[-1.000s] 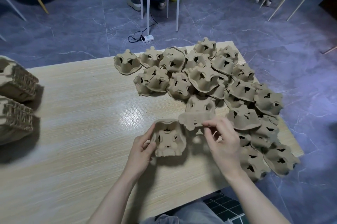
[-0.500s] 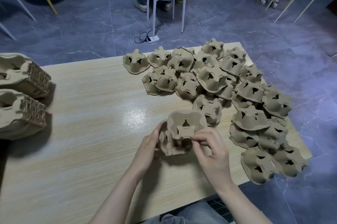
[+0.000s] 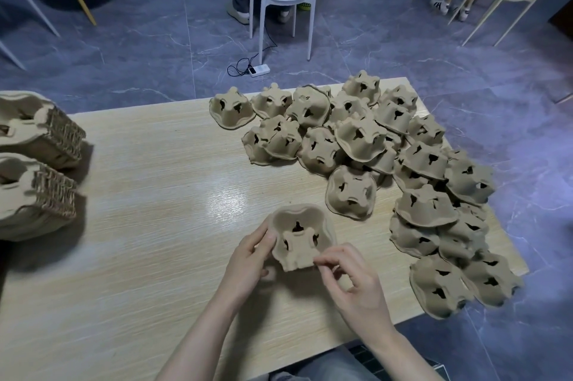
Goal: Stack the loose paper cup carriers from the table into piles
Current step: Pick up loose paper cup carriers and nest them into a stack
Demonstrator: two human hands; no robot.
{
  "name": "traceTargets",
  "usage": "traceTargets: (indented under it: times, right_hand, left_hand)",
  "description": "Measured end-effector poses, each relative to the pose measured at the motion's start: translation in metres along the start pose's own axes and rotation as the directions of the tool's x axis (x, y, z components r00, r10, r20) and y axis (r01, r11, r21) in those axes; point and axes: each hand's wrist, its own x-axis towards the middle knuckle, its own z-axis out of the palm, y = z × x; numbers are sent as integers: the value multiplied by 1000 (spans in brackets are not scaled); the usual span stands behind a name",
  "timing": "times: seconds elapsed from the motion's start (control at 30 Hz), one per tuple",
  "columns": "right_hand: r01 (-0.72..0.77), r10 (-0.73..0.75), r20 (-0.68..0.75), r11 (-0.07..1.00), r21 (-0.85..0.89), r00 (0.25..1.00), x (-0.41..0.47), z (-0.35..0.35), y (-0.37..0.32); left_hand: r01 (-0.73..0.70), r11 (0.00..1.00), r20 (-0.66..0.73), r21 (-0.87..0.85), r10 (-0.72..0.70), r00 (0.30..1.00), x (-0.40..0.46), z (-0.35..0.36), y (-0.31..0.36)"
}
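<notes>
Head view. A second ago my right hand [image 3: 356, 284] carried a loose cup carrier in from the heap; it now sits nested on the carrier [image 3: 299, 239] my left hand [image 3: 249, 259] grips near the surface's [image 3: 139, 225] front edge. Right fingertips pinch its near rim. A new pile starts; the loose heap [image 3: 403, 163] remains along the right edge.

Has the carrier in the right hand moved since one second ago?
Yes. The carrier went left from beside the loose heap, onto the one the left hand holds.
</notes>
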Motion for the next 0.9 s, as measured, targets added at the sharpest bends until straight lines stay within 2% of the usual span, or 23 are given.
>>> traceTargets:
  times: [0.1, 0.17, 0.3, 0.37, 0.43, 0.57, 0.7, 0.8, 0.9]
  right_hand:
    - [-63, 65, -60, 998, 25, 996, 1, -2, -1]
    - [-162, 172, -102, 982, 99, 980, 4, -3, -3]
    - [-429, 455, -83, 876, 223, 887, 10, -2, 7]
    - [-479, 514, -50, 826, 296, 856, 12, -2, 12]
    - [-479, 511, -25, 821, 310, 859, 12, -2, 15]
    - [-441, 454, -5, 868, 229, 891, 13, -1, 19]
    - [-411, 424, -41, 895, 175, 905, 25, -9, 26]
    - [-387, 390, -96, 921, 53, 916, 43, -24, 42]
    - [-309, 299, -82, 941, -141, 951, 69, -40, 58]
  left_hand:
    - [27, 1000, -8, -9, -27, 1000, 2, -1, -2]
    - [30, 1000, -6, -6, -30, 1000, 3, -1, -4]
    - [21, 1000, -8, -4, -21, 1000, 4, -2, -5]
    - [13, 1000, -11, -7, -13, 1000, 5, -1, -5]
    - [10, 1000, -14, -10, -10, 1000, 5, -1, -6]
    - [-10, 1000, -23, -23, 9, 1000, 5, 0, -6]
    - [-34, 999, -39, -16, 33, 999, 5, 1, -8]
    - [-45, 999, -50, -1, 45, 998, 6, 2, -10]
    - [-61, 998, -69, -1, 61, 996, 6, 4, -10]
